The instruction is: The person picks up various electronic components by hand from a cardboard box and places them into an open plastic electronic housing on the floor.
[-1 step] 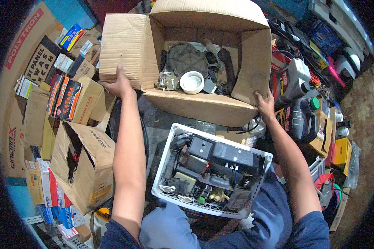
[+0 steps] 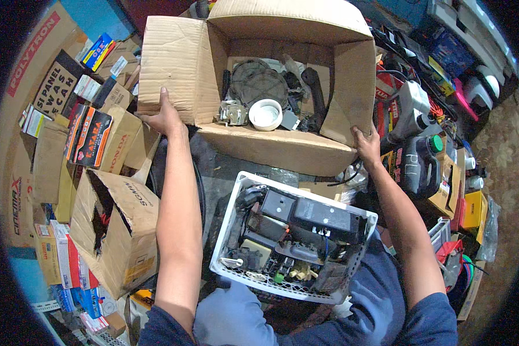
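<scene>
My left hand (image 2: 164,115) grips the left flap of a large open cardboard box (image 2: 271,147), thumb on its outer face. My right hand (image 2: 366,141) holds the box's right flap near its lower corner. Inside lie a dark wire-mesh round piece (image 2: 254,81), a white round dish (image 2: 265,114), a metal fitting (image 2: 233,112) and a long black part (image 2: 312,95). Below the box, between my forearms, a white plastic crate (image 2: 225,230) full of black plastic and metal parts stands at my legs.
Stacked cartons and small boxes (image 2: 112,230) crowd the left side. On the right are a black jug with a green cap (image 2: 421,179), a white jug (image 2: 409,104), a yellow case (image 2: 473,213), cables and assorted clutter. A blue wall (image 2: 104,17) shows behind.
</scene>
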Demonstrator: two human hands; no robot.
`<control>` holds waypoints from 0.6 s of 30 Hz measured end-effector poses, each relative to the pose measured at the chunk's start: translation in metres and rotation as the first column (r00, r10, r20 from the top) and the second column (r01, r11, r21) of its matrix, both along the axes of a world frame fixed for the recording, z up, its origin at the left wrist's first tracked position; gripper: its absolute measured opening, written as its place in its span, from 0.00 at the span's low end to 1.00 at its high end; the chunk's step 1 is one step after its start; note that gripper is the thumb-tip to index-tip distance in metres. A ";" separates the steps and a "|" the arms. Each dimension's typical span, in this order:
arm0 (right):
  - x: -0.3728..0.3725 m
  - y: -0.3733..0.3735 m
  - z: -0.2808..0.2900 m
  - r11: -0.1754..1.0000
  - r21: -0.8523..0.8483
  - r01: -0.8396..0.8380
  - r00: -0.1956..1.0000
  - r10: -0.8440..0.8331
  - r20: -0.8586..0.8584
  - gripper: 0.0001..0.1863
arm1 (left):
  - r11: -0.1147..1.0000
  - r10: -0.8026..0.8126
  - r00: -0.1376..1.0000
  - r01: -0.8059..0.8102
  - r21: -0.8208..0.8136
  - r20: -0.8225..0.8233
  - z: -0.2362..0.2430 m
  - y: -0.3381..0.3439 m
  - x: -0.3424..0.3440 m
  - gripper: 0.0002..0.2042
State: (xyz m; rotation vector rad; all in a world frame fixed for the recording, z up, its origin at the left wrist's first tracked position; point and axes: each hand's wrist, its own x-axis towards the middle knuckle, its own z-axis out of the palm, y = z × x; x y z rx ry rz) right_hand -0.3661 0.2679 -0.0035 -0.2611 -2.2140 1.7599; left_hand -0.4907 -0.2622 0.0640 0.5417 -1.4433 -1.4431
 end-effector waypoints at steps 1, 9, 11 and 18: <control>0.002 0.003 0.000 1.000 -0.002 0.006 1.000 -0.006 0.001 0.27 | 0.996 -0.058 0.994 0.063 0.057 -0.088 0.012 0.011 0.004 0.54; -0.008 0.006 0.004 0.998 -0.051 -0.040 0.999 0.040 -0.009 0.23 | 0.987 -0.001 0.995 0.017 -0.160 0.098 0.011 0.009 0.044 0.38; -0.009 0.006 0.010 0.997 -0.021 -0.076 0.997 0.077 0.022 0.21 | 0.996 -0.091 0.995 0.091 0.008 0.042 0.002 -0.004 0.059 0.46; -0.014 0.031 -0.010 0.987 0.162 -0.021 0.995 0.036 -0.094 0.24 | 0.945 -0.044 0.945 -0.065 0.320 0.324 0.012 0.014 0.098 0.55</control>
